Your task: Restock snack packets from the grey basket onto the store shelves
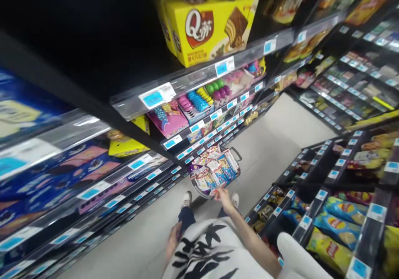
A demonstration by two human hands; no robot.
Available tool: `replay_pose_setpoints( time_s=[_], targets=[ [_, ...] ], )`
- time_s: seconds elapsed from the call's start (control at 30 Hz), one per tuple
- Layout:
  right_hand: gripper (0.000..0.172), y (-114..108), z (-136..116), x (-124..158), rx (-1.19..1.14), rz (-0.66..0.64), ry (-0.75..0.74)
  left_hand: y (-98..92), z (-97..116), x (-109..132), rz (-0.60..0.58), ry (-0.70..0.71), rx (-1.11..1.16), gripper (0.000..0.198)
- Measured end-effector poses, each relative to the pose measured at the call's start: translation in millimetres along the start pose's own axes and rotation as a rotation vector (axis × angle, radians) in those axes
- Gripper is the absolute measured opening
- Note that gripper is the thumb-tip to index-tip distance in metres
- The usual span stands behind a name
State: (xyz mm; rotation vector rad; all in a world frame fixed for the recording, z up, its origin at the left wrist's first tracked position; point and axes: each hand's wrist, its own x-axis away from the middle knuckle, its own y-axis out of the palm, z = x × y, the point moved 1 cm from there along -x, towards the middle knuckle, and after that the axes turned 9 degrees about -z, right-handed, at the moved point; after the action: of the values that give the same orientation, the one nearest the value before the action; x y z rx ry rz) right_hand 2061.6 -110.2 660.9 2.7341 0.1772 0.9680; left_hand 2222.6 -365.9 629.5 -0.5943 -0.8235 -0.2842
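Below me a shopping basket point(200, 192) stands between the shelves, filled with snack packets point(215, 169) in red, white and blue. Its dark handle point(238, 153) sticks out at the far side. My right hand point(222, 196) is at the basket's near rim, its fingers closed together. A small reddish and white bit shows at the fingertips, too blurred to name. By my left thigh hangs my left hand point(173, 238), partly behind my shirt. A dark shape lies along its fingers, and whether it is held is unclear.
Close on the left, a black shelf point(187, 84) carries yellow cake boxes point(212, 25) above trays of colourful sweets point(196, 100). Blue snack packs point(71, 175) fill lower left shelves. Chip bags point(339, 225) line the right shelf. Grey floor point(277, 121) runs between, towards another shelf point(352, 79).
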Motion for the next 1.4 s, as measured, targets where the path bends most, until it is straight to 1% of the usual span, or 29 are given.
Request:
replay_pose_setpoints(
  time_s=[0.03, 0.07, 0.1, 0.13, 0.17, 0.2, 0.23, 0.3, 0.33, 0.4, 0.43, 0.47, 0.57, 0.6, 0.63, 0.67, 0.73, 0.77, 0.8, 0.87, 0.93, 1.03, 1.07, 1.13, 1.2, 1.27, 1.33, 1.4],
  targets=[
    [0.047, 3, 2, 15, -0.009, -0.037, 0.013, 0.1, 18, -8, 0.072, 0.070, 0.075, 0.056],
    [0.046, 6, 3, 27, -0.016, -0.078, 0.028, 0.3, 39, -14, 0.123, 0.177, 0.115, 0.060],
    [0.044, 9, 2, 38, -0.023, -0.135, 0.040, 0.8, 62, -19, 0.138, 0.296, 0.129, 0.064],
    [0.043, 12, 0, 47, -0.024, -0.194, 0.052, 1.9, 84, -21, 0.126, 0.414, 0.129, 0.067],
    [0.041, 15, -5, 55, -0.035, -0.257, 0.057, 3.6, 106, -22, 0.088, 0.506, 0.132, 0.070],
    [0.040, 18, -12, 62, -0.054, -0.318, 0.052, 5.6, 127, -22, 0.055, 0.568, 0.154, 0.069],
    [0.042, 20, -21, 68, -0.080, -0.370, 0.039, 7.7, 145, -22, 0.035, 0.612, 0.186, 0.065],
    [0.049, 22, -42, 79, -0.135, -0.442, -0.002, 12.2, 173, -19, 0.003, 0.645, 0.280, 0.054],
    [0.051, 23, -52, 84, -0.151, -0.460, -0.024, 14.3, 184, -18, -0.029, 0.643, 0.335, 0.046],
    [0.045, 22, -70, 93, -0.114, -0.446, -0.083, 17.4, 201, -13, -0.107, 0.638, 0.425, 0.030],
    [0.043, 21, -77, 98, -0.070, -0.398, -0.134, 17.8, 208, -8, -0.136, 0.637, 0.472, 0.026],
    [0.044, 20, -84, 103, -0.018, -0.302, -0.211, 17.4, 212, -3, -0.154, 0.635, 0.518, 0.028],
    [0.051, 14, -97, 115, 0.132, 0.136, -0.477, 12.0, 218, 23, -0.208, 0.627, 0.658, 0.049],
    [0.053, 13, -98, 119, 0.159, 0.199, -0.514, 9.5, 217, 34, -0.245, 0.629, 0.704, 0.056],
    [0.054, 13, -99, 121, 0.174, 0.170, -0.503, 6.9, 214, 44, -0.290, 0.633, 0.736, 0.060],
    [0.054, 15, -98, 124, 0.175, 0.063, -0.440, 4.3, 211, 54, -0.332, 0.636, 0.757, 0.062],
    [0.051, 21, -92, 129, 0.129, -0.210, -0.245, -0.6, 202, 69, -0.374, 0.621, 0.768, 0.063],
    [0.048, 25, -88, 131, 0.097, -0.301, -0.160, -2.6, 196, 74, -0.378, 0.601, 0.754, 0.062],
    [0.045, 29, -83, 133, 0.067, -0.344, -0.101, -4.4, 191, 77, -0.377, 0.577, 0.734, 0.060],
    [0.043, 36, -76, 132, 0.018, -0.334, -0.058, -6.9, 181, 78, -0.377, 0.543, 0.699, 0.059],
    [0.047, 42, -72, 126, -0.034, -0.279, -0.041, -7.7, 176, 74, -0.385, 0.533, 0.685, 0.062],
    [0.056, 44, -80, 114, -0.087, -0.239, -0.004, -4.6, 178, 68, -0.388, 0.547, 0.729, 0.068],
    [0.056, 42, -88, 113, -0.082, -0.253, 0.012, -2.1, 182, 69, -0.389, 0.552, 0.754, 0.070],
    [0.053, 34, -110, 119, -0.044, -0.325, 0.061, 5.4, 196, 79, -0.372, 0.547, 0.782, 0.074],
    [0.050, 19, -138, 133, 0.008, -0.420, 0.124, 16.5, 216, 99, -0.345, 0.548, 0.777, 0.076],
    [0.050, -1, -165, 151, 0.096, -0.512, 0.171, 30.9, 240, 125, -0.347, 0.592, 0.769, 0.072],
    [0.049, -24, -186, 167, 0.223, -0.536, 0.166, 46.3, 263, 150, -0.360, 0.660, 0.783, 0.071],
    [0.047, -41, -202, 176, 0.350, -0.494, 0.115, 59.2, 280, 166, -0.346, 0.683, 0.803, 0.071]
  ],
)
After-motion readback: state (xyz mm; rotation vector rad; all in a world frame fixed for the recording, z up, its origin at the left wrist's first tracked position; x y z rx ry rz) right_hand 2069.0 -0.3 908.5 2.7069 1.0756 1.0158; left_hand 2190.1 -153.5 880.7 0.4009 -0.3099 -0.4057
